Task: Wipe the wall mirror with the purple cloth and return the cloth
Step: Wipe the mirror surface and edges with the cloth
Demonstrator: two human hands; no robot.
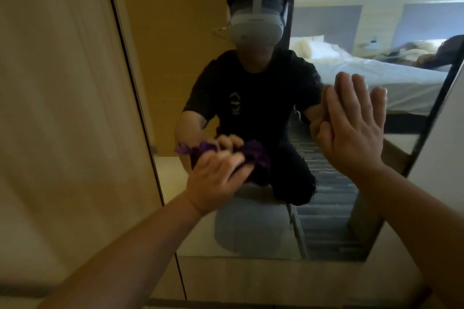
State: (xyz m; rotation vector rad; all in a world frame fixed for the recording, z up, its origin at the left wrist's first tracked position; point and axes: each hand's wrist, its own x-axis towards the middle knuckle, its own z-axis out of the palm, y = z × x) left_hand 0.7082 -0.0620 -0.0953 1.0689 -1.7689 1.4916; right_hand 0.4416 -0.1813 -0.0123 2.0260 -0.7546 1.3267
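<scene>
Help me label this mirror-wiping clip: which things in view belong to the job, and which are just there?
Part of the job:
wall mirror
purple cloth, bunched against the glass
left hand, gripping the cloth
right hand, flat on the glass

Just there:
wooden wall panel
bed, seen only as a reflection

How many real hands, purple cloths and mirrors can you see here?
Hands: 2 (left hand, right hand)
Purple cloth: 1
Wall mirror: 1
Total: 4
</scene>
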